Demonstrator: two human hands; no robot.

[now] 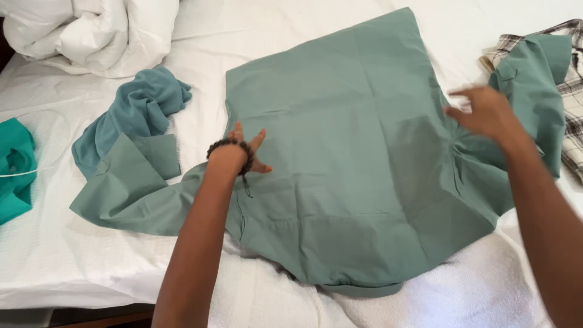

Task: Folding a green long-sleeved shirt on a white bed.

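Observation:
A sage-green shirt (352, 164) lies spread back-up on a white bed (54, 255), collar toward me, sleeves out to both sides. My left hand (243, 152), with a dark bead bracelet on the wrist, rests flat on the shirt near the left shoulder, fingers apart. My right hand (483, 112) hovers over the shirt's right edge by the right sleeve (534, 91), fingers spread and slightly blurred, holding nothing.
A crumpled blue-grey garment (136, 112) lies left of the shirt, a teal garment (15, 167) at the far left edge. A plaid cloth (571, 85) sits at the right edge. A white duvet (91, 33) is bunched at the top left.

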